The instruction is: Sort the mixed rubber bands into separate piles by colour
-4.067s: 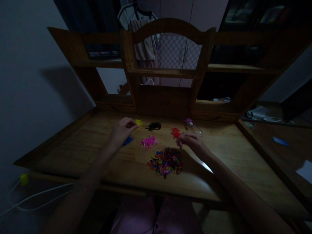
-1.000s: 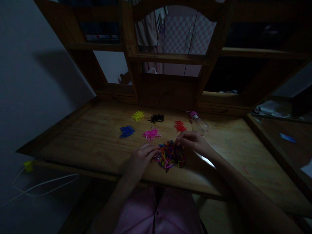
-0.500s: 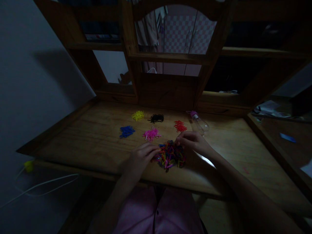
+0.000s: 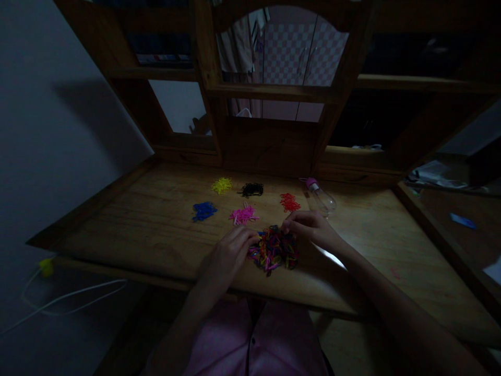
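A mixed heap of small, thin rubber bands [image 4: 274, 251] in many colours lies near the table's front edge. My left hand [image 4: 230, 249] is at the heap's left side, fingertips pinched together at its edge; what they hold is too small to make out. At the upper right of the heap, my right hand [image 4: 309, 227] has thumb and forefinger pinched, with any piece between them hidden. Beyond the heap lie sorted piles: pink [image 4: 243, 214], blue [image 4: 204, 211], yellow [image 4: 222, 186], black [image 4: 252, 189] and red [image 4: 289, 202].
A clear bulb-shaped bottle [image 4: 323, 199] with a purple cap lies behind my right hand. The wooden table [image 4: 148, 230] backs onto a shelf unit with mirrors [image 4: 289, 57]. A white cable [image 4: 78, 292] hangs at the left, and a side surface [image 4: 442, 209] stands at the right.
My left hand has shifted very slightly at the heap's left edge, its fingers a little higher. My right hand and the sorted piles look the same.
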Motion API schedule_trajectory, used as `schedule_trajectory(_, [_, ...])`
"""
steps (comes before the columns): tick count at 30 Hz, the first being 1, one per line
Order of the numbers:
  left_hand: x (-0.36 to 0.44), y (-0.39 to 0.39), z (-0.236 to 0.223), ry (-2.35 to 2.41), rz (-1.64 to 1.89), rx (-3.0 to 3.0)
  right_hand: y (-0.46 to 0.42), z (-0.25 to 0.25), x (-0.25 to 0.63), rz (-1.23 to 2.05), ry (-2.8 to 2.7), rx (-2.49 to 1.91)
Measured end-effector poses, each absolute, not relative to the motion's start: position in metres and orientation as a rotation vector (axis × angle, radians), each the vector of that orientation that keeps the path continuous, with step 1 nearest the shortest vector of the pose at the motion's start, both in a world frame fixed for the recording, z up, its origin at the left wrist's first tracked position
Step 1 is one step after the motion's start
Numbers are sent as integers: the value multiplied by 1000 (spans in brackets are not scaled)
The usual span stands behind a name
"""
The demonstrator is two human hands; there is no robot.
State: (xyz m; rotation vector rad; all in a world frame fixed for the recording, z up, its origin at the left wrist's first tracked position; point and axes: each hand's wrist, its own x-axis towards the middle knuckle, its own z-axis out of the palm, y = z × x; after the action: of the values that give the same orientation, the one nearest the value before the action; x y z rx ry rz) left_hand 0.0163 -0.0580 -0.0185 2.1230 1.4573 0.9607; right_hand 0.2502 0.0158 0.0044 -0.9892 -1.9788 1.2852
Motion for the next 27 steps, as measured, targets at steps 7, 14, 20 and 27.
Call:
schedule_trajectory(7, [35, -60, -16, 1479, 923, 2129, 8, 6, 242, 1229, -2049, -901])
schedule_trajectory(14, [45, -61, -10, 1544, 939, 2076, -1, 0, 235, 1188, -2165, -849])
schedule_trajectory(20, [53, -59, -12, 1563, 979, 2041, 2, -2, 237, 1079, -2208, -836])
schedule_trajectory(27, [50, -58, -14, 1572, 1046, 2020, 4, -1, 238, 1106, -2157, -883])
